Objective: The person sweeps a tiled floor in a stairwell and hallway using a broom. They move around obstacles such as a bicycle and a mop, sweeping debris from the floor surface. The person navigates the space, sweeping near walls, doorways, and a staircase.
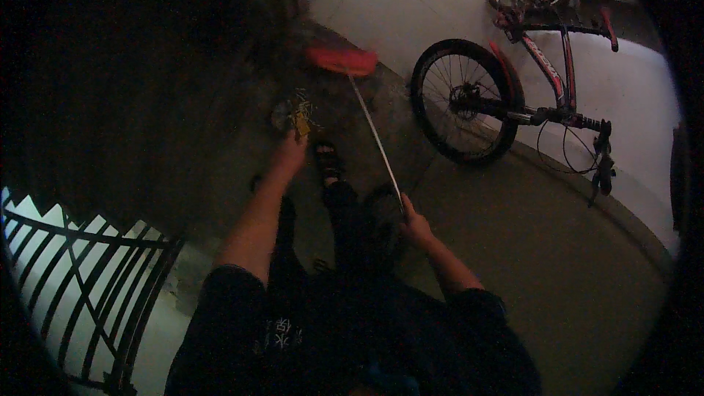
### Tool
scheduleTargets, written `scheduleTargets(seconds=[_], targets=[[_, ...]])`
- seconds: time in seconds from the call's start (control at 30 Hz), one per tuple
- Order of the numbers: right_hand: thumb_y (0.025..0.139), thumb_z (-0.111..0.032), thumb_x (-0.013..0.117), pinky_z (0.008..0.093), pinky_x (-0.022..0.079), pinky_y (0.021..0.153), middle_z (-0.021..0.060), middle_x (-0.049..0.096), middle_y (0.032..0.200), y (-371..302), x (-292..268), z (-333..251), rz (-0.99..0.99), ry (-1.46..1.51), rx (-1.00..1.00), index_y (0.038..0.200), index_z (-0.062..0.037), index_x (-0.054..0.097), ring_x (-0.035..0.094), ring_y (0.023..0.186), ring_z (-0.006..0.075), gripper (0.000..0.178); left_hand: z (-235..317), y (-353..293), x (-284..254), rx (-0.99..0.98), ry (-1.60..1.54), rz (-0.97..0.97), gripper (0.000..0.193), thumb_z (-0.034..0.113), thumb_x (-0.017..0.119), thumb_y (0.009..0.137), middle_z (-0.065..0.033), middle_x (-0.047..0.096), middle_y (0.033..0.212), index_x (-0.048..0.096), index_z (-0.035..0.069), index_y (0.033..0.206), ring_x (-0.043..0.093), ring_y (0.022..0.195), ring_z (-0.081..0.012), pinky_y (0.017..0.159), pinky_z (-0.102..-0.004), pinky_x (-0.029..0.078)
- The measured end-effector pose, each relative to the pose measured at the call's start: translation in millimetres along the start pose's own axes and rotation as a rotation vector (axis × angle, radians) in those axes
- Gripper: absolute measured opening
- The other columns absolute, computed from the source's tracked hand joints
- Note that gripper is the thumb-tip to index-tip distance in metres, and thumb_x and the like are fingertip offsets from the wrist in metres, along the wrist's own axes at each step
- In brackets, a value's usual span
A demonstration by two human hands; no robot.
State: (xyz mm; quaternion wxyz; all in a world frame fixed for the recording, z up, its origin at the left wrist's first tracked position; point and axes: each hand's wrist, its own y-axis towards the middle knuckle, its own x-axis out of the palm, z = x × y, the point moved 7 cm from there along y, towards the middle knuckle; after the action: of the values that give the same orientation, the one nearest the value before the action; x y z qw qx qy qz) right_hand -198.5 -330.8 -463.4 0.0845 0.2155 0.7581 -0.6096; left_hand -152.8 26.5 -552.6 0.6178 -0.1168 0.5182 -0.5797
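Note:
A red broom [341, 61] rests its head on the dim floor ahead of me, and its thin pale handle slants back towards my right side. Wrapped round the upper part of that handle is my right hand [416, 226], closed. My left hand [292, 149] reaches forward and down, left of the broom. At its fingertips is a small yellow object [303, 127] with thin pale strands about it; dim light hides its kind. The left fingers appear closed on it. A greyish rounded shape beside it is too dark to name.
A black and red bicycle [543, 66] stands against the pale wall on the right, its front wheel [466, 101] close to the broom. Dark metal railing [95, 279] runs along the lower left. My sandalled foot [328, 161] is just right of my left hand.

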Motion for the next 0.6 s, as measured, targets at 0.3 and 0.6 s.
scheduleTargets(seconds=[0.3, 0.6], targets=[[0.078, -0.008, 0.054, 0.0353, 0.045, 0.076, 0.0139, 0.055, 0.108, -102.4, -136.5, -33.3, 0.099, 0.228, -0.139, 0.134, -0.0159, 0.024, 0.057, 0.09, 0.0247, 0.064, 4.2, -8.5, -16.2, 0.044, -0.016, 0.004, 0.045, 0.036, 0.044, 0.086, -0.024, 0.055, 0.101, 0.044, 0.002, 0.114, 0.053, 0.092, -0.0409, 0.078, -0.0449, 0.043], [0.075, -0.008, 0.057, 0.0383, 0.045, 0.078, 0.021, 0.053, 0.109, -6.5, -29.1, -37.8, 0.002, 0.081, -0.134, 0.135, -0.0139, 0.019, 0.056, 0.09, 0.0316, 0.072, 3.8, -16.2, -23.5, 0.008, 0.028, -0.016, 0.045, 0.038, 0.043, 0.085, -0.0236, 0.052, 0.106, 0.045, 0.002, 0.112, 0.05, 0.098, -0.0393, 0.081, -0.0438, 0.041]])
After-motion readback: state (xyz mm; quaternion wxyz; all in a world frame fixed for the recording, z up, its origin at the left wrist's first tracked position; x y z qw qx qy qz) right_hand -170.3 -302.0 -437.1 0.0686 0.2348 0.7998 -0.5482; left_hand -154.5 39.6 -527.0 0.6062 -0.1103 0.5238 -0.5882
